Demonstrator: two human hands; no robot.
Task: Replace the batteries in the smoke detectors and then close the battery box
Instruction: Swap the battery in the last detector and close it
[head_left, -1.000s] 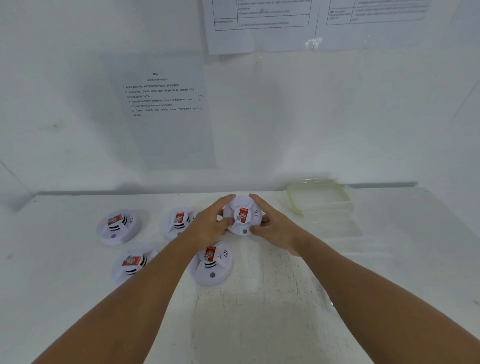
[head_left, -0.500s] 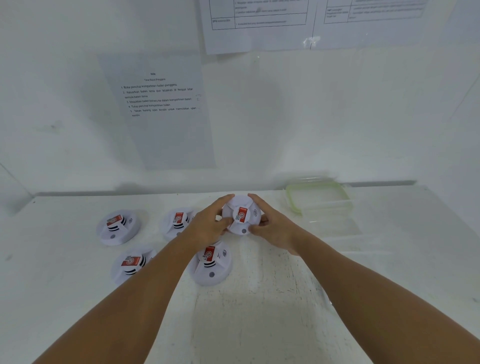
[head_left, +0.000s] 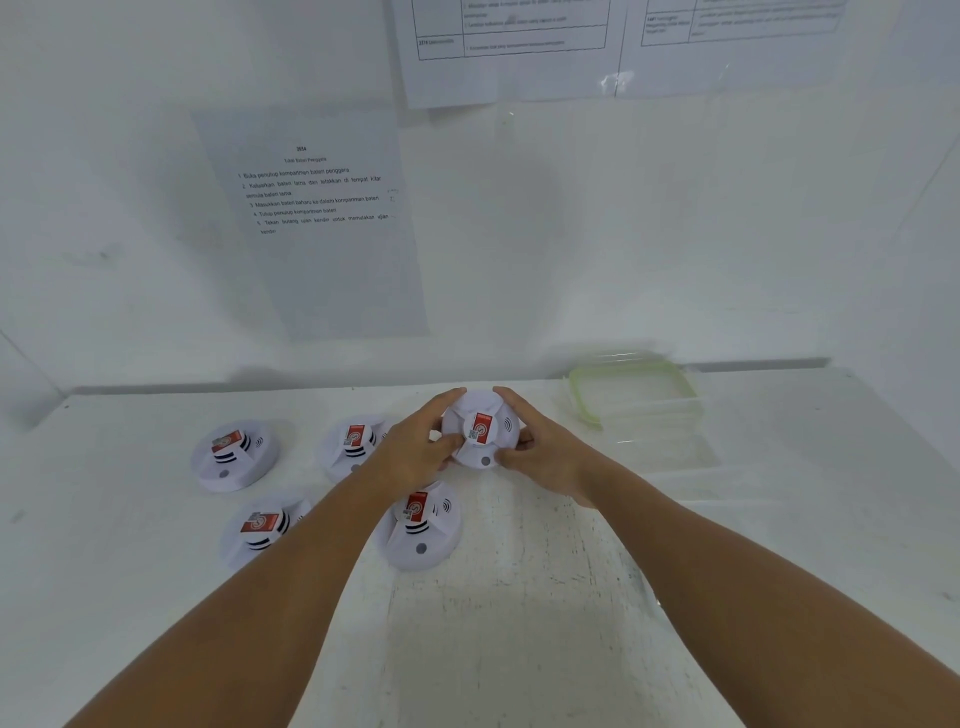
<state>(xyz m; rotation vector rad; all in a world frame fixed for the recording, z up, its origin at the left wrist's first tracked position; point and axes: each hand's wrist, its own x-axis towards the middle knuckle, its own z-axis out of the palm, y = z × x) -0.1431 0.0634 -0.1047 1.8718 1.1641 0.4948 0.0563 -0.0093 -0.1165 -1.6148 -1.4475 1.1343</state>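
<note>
While both hands close on it from either side, the held smoke detector (head_left: 480, 434) sits between them at the middle of the white table (head_left: 519, 623), whether lifted or resting on it cannot be told. Left hand (head_left: 415, 452): fingers curled over the far rim, thumb on the near left edge. Right hand (head_left: 543, 454): fingers curled round the right rim, thumb near the small grey button. Detector is a round white disc, face tilted toward the camera; its red label runs roughly upright, button at the near edge, sound-wave mark to the right of the label. Four more detectors lie flat to the left: one (head_left: 422, 525) just below the left wrist, one (head_left: 353, 444) partly hidden behind the left hand, one (head_left: 234, 454) far left, one (head_left: 260, 530) near left, partly under the forearm. Each carries the same red label. Right of the hands, apart from them, a clear box with a green-rimmed lid (head_left: 636, 397); contents cannot be made out. Printed sheets (head_left: 317, 218) hang on the wall behind.
</note>
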